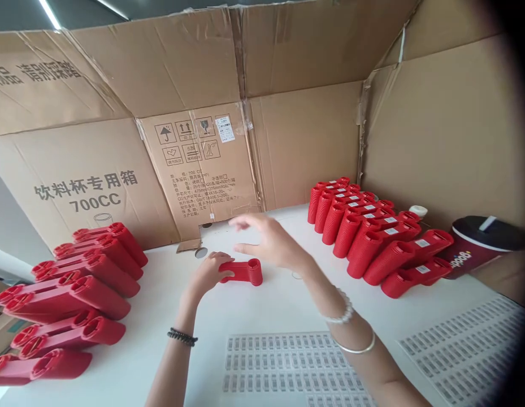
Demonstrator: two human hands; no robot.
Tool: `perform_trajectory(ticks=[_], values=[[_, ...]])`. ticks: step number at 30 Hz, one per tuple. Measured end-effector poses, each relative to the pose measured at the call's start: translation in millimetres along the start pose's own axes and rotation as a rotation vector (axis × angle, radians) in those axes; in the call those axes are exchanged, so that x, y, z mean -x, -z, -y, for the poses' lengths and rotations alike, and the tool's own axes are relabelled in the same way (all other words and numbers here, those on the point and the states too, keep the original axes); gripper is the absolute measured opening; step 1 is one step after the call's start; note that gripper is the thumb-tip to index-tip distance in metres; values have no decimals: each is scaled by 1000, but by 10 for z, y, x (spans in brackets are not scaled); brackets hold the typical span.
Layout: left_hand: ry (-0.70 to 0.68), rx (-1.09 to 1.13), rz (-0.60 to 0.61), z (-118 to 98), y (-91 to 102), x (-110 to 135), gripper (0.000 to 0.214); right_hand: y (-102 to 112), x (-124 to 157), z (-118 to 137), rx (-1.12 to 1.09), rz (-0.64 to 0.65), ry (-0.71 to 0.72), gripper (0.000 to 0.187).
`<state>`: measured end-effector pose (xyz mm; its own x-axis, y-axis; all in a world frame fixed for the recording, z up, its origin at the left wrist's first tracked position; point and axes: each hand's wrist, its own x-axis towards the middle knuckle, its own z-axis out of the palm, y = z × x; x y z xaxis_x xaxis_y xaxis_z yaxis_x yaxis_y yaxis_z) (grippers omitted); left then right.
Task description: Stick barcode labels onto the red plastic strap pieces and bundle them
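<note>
The left hand (pixel 209 274) curls over a red moulded plastic piece (pixel 247 272) on the white tabletop (pixel 130 362). The right hand (pixel 266 240) hovers just beside it, fingers spread.

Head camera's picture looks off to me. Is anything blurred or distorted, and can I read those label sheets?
Head view: the wide lens bows the cardboard backing and darkens the right edge; the right hand looks slightly soft, perhaps from motion; the label sheets are too small and soft to read.
</note>
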<state>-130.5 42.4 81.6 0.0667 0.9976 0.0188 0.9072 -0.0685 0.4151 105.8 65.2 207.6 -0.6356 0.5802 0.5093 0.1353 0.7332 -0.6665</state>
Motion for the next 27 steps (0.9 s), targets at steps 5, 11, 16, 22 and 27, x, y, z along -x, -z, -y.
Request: perform_trajectory(ticks=[5, 11, 16, 22, 27], values=[[34, 61, -1, 78, -7, 23, 36, -777, -79, -833, 362, 231, -249, 27], [90, 148, -14, 88, -7, 66, 44, -1102, 114, -1031, 468, 285, -293, 11], [172, 260, 46, 219, -46, 75, 53, -1127, 114, -1118, 467, 280, -290, 7], [180, 366, 30, 351, -117, 78, 49, -1128, 123, -1134, 445, 255, -291, 4], [155, 546, 18, 414, -136, 89, 72, -888, 113, -1163, 418, 207, -286, 3]])
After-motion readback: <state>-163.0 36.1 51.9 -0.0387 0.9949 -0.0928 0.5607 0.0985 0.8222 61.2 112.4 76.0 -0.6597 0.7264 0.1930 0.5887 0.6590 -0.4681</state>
